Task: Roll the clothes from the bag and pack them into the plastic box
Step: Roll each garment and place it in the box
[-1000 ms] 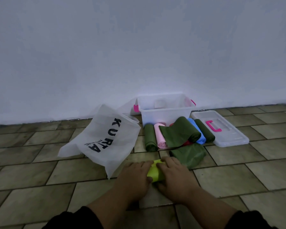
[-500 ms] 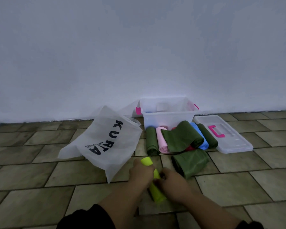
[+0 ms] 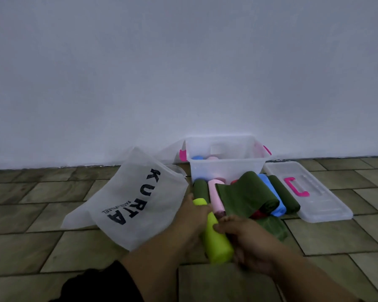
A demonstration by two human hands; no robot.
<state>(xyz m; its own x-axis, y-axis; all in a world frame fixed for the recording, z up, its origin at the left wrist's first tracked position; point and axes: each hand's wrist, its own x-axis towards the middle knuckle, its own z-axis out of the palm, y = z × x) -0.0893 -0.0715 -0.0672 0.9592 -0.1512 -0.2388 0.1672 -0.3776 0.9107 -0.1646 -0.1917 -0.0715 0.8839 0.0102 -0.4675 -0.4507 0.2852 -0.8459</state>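
A lime-green rolled garment (image 3: 216, 240) is lifted off the tiled floor, pointing away from me. My left hand (image 3: 191, 216) grips its far end and my right hand (image 3: 244, 240) holds its near side. Ahead, a clear plastic box (image 3: 226, 168) with pink latches stands against the wall, with a blue roll (image 3: 197, 158) and a pink roll inside. In front of the box lies a row of rolled clothes: a dark green roll (image 3: 200, 188), a pink roll (image 3: 215, 196), a loose green cloth (image 3: 247, 196), a blue roll (image 3: 271, 195) and another green roll (image 3: 284, 195). The white bag (image 3: 131, 201) printed KURTA lies to the left.
The box's clear lid (image 3: 319, 199) with a pink handle lies flat on the floor to the right of the rolls. A white wall rises right behind the box. Brown floor tiles stretch to the left and right.
Both hands pressed the lime-green roll on the floor a second ago. They have since lifted it, turned it lengthwise and carried it forward towards the row of rolls.
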